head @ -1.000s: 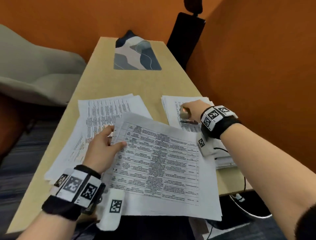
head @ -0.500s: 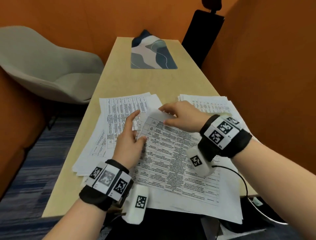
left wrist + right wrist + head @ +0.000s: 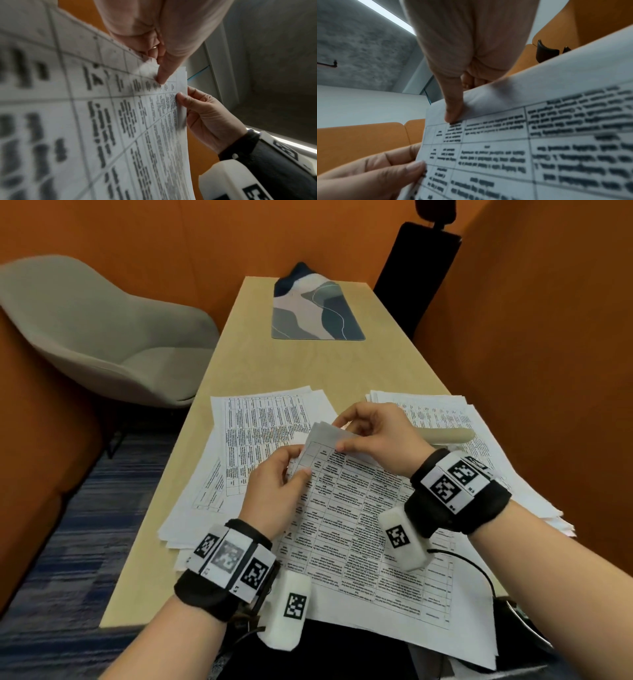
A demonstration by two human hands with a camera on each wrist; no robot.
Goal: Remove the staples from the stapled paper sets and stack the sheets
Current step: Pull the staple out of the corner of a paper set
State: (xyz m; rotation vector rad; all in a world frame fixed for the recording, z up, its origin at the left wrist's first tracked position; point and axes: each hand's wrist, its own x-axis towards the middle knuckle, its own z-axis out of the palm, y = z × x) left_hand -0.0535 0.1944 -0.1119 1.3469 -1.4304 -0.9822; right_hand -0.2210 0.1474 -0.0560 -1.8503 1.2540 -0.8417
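A printed paper set (image 3: 359, 529) with table text lies across the near table edge, its far left corner lifted. My left hand (image 3: 298, 470) pinches the left edge near that corner, thumb on top. My right hand (image 3: 342, 436) pinches the top edge of the same corner, thumb on the front and fingers behind. In the left wrist view my left thumb (image 3: 163, 77) presses the paper set (image 3: 102, 121). The right wrist view has my right thumb (image 3: 453, 113) on the sheet's margin (image 3: 505, 97). A beige stick-shaped tool (image 3: 448, 434) lies on the right stack. No staple can be made out.
A loose stack of sheets (image 3: 260, 433) lies to the left and another stack (image 3: 442, 410) to the right. A patterned mat (image 3: 318, 309) sits at the table's far end. A grey chair (image 3: 102, 330) stands left, orange walls surround, and a black cable (image 3: 479, 573) hangs at the near right.
My right hand left the right stack, where the beige tool now lies, and came to the paper set's corner. Both hands now pinch that corner, which has lifted.
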